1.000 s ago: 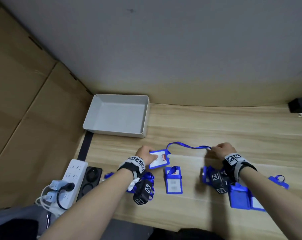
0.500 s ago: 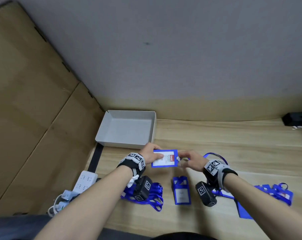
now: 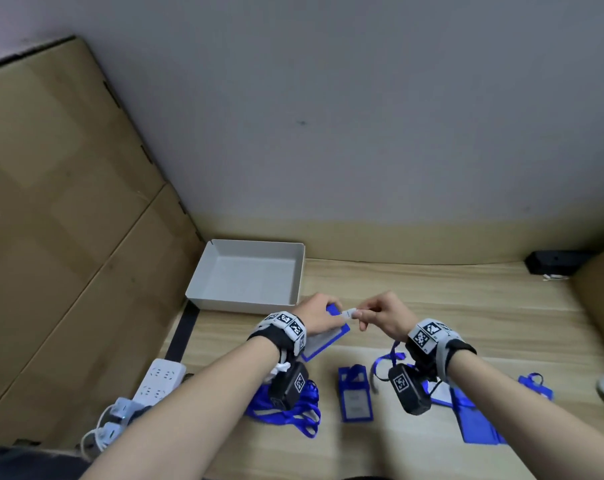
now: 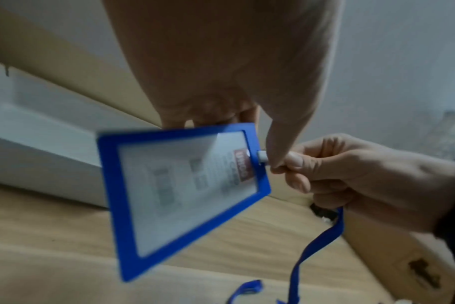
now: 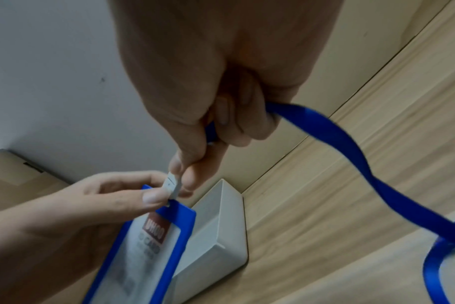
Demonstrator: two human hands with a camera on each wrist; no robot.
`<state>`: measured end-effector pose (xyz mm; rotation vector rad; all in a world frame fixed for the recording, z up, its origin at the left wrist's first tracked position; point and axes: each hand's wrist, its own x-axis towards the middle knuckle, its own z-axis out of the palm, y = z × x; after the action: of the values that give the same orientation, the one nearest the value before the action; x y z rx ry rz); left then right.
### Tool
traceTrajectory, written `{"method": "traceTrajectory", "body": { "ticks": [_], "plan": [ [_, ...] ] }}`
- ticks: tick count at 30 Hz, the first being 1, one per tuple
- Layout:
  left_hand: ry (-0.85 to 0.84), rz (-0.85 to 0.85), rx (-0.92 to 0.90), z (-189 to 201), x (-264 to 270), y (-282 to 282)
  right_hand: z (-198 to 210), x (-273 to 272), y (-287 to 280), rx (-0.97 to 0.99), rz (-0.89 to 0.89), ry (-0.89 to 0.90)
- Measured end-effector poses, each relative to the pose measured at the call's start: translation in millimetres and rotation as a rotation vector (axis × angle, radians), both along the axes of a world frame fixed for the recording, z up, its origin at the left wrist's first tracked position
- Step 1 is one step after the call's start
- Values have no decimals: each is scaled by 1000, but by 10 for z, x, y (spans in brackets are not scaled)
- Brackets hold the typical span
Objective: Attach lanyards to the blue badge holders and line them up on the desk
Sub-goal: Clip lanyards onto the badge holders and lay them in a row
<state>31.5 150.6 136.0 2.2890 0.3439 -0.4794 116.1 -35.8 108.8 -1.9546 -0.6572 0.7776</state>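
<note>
My left hand (image 3: pixel 333 315) pinches a blue badge holder (image 3: pixel 328 337) by its top edge and holds it tilted above the desk. The holder (image 4: pixel 185 195) has a white card inside. My right hand (image 3: pixel 364 313) pinches the white lanyard clip (image 3: pixel 349 312) and holds it against the holder's slot. In the right wrist view the clip (image 5: pixel 172 188) meets the holder (image 5: pixel 153 246) beside my left thumb. The blue lanyard strap (image 5: pixel 351 148) runs out of my right fist and hangs down to the desk.
A badge holder with a strap (image 3: pixel 355 396) lies on the desk between my arms. Loose lanyards (image 3: pixel 293 407) lie under my left wrist and several holders (image 3: pixel 477 424) under my right. A white box (image 3: pixel 248 271) stands behind; a power strip (image 3: pixel 158 379) lies left.
My right hand came in from the right with the lanyard end and now holds the clip at the holder. Both hands rose from the desk, and the holder is tilted.
</note>
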Motion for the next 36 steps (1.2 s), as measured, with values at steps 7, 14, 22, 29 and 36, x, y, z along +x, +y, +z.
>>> {"method": "traceTrajectory", "body": {
  "ticks": [7, 14, 22, 29, 36],
  "plan": [
    [-141, 123, -154, -26, 81, -140, 152, 18, -70, 33, -197, -24],
    [-102, 176, -238, -14, 129, -181, 137, 8, -53, 21, -253, 12],
    [-42, 299, -257, -30, 274, -260, 66, 32, -78, 77, -227, -158],
    [65, 440, -501, -163, 343, -285, -108, 164, -227, -10, -302, -321],
    [37, 355, -458, -409, 341, -327, -318, 301, -337, -211, -276, -245]
  ]
}}
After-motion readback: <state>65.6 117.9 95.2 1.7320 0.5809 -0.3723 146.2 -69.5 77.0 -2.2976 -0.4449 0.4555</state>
